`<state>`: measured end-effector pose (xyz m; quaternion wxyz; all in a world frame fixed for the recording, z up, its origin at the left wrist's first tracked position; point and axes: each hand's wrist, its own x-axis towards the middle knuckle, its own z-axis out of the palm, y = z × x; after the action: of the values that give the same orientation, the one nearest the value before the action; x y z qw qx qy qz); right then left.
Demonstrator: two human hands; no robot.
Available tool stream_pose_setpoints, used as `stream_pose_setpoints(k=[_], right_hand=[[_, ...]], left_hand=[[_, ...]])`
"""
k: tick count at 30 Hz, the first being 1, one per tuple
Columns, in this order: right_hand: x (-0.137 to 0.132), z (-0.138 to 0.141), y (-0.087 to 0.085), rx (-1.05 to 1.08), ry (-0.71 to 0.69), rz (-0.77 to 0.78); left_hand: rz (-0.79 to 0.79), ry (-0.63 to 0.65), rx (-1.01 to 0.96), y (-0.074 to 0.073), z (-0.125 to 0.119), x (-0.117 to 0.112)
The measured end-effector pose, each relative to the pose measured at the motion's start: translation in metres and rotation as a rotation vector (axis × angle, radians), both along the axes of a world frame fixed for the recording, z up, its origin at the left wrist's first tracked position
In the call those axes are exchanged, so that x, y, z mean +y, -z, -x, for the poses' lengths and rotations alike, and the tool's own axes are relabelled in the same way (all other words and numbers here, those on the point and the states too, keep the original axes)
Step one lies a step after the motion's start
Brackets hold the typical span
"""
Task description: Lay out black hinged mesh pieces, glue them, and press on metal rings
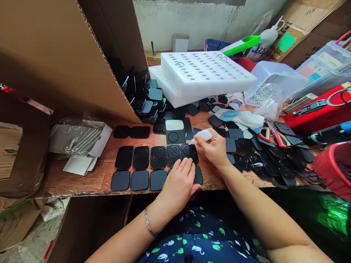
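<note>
A row of several black hinged square cases (pixel 141 157) lies unfolded along the front of the table, ridged or ringed halves at the back and smooth halves in front. My right hand (pixel 216 149) grips a small white squeeze bottle (pixel 205 135), tilted so its nozzle points down at the ridged half of the rightmost case (pixel 189 152). Whether the tip touches it I cannot tell. My left hand (pixel 179 180) lies flat with fingers stretched over the two rightmost cases, hiding part of their smooth halves.
Behind the row stand stacked white foam trays (pixel 203 86) and a tall cardboard box (pixel 68 54) with black pieces beside it. Loose black parts (pixel 274 160), red-handled cutters (pixel 278 140) and a red bucket (pixel 333 164) crowd the right. Metal rods (pixel 85 140) lie bagged at left.
</note>
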<state>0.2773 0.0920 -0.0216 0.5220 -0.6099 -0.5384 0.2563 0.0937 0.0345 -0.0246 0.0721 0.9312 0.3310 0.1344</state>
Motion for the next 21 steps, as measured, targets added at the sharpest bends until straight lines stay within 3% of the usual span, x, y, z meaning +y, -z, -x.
stream_pose_setpoints(k=[13, 15, 18, 21], right_hand=[[-0.017, -0.003, -0.006, -0.18, 0.045, -0.079], [-0.019, -0.004, -0.006, -0.08, 0.07, -0.075], [-0.022, -0.003, -0.011, 0.235, 0.141, -0.099], [-0.024, 0.004, -0.018, 0.494, 0.092, -0.065]], left_hand=[[-0.018, -0.01, 0.01, -0.001, -0.001, -0.001], [-0.008, -0.013, 0.02, -0.002, -0.002, -0.001], [0.021, -0.011, 0.024, -0.004, -0.001, -0.003], [0.021, -0.021, 0.009, -0.011, 0.007, -0.005]])
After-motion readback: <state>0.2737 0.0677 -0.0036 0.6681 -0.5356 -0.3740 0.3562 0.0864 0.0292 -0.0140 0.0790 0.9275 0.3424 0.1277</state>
